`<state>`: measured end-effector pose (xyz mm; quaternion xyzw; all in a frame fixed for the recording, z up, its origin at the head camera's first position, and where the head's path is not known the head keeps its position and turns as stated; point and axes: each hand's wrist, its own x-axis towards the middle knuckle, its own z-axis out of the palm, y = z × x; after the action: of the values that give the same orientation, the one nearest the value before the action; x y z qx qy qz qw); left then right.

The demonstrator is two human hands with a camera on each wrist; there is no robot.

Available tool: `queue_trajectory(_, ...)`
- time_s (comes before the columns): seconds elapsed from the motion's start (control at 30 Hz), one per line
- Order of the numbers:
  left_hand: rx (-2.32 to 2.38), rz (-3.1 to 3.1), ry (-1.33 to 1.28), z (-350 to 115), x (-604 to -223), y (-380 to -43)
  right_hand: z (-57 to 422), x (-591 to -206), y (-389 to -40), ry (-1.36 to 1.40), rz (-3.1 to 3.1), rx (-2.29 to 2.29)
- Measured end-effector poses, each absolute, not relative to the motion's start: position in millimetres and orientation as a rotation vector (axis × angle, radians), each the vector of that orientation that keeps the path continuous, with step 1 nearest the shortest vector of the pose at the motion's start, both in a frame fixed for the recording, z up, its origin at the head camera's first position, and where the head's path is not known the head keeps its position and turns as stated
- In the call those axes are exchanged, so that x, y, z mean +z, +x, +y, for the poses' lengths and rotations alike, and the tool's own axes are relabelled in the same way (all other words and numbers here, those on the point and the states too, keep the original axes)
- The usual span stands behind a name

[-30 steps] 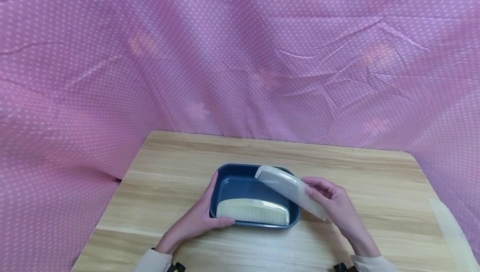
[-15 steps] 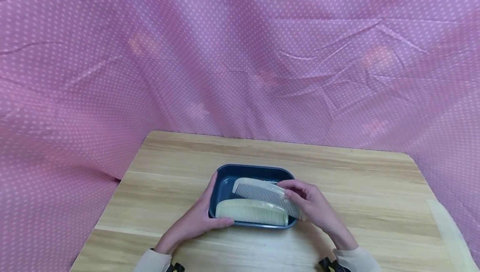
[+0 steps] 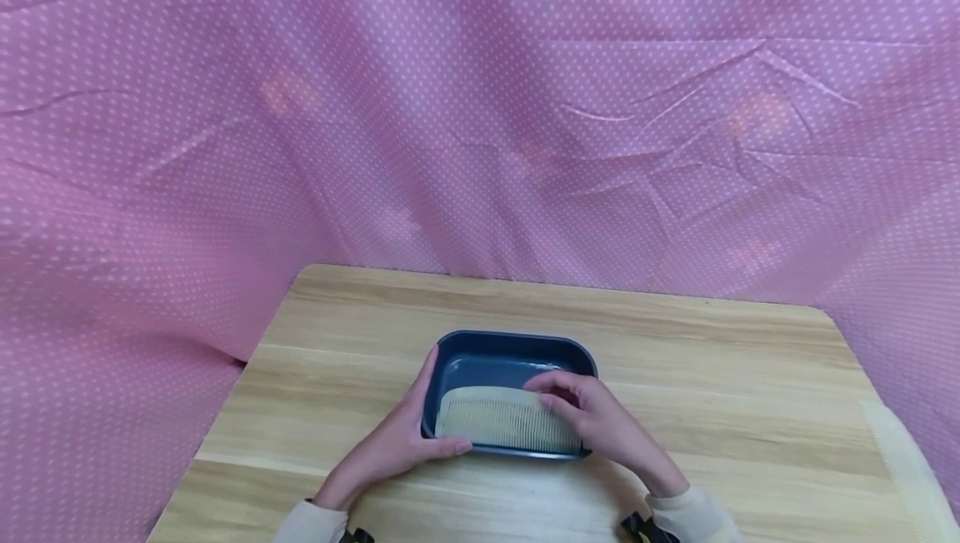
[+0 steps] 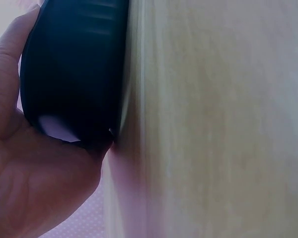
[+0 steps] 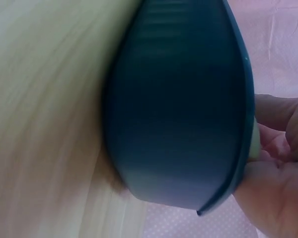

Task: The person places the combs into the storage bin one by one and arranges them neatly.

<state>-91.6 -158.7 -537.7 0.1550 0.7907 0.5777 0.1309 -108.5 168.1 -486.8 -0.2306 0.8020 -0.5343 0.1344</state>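
Note:
A dark blue rectangular tray sits on the wooden table. My left hand grips its left end, thumb along the near rim and fingers against the left side; in the left wrist view the palm lies by the tray wall. My right hand pinches a pale cream comb near its right end, inside the tray along the near side. A second comb there is mostly hidden under it. In the right wrist view the thumb and fingers reach over the tray rim, a bit of comb between them.
Another pale comb lies at the table's right edge. The wooden table extends around the tray. Pink polka-dot cloth hangs behind the table and at its sides.
The right hand has carried its comb left and down into the tray, from slanting over the right rim to lying along the other comb. The left hand keeps its hold.

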Motion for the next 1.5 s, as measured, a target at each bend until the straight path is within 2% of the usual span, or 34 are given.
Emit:
queue_trajectory(0.4, 1.642, 2.315, 0.382, -160.0, -537.3, -89.0, 157.6, -487.1, -107.8, -0.687, 2.396, -1.382)
queue_trajectory(0.8, 1.687, 2.278, 0.390, -160.3, -536.4, -92.1, 149.1, -495.4, -103.7, -0.873, 2.654, -1.232)
queue_trajectory(1.07, 1.677, 2.293, 0.395, -159.1, -536.9, -92.9, 144.0, -495.7, -103.4, -0.880, 2.787, -1.005)
queue_trajectory(1.5, 1.674, 2.296, 0.415, -156.2, -537.1, -92.1, 158.4, -498.0, -96.2, -0.644, 2.649, -1.619)
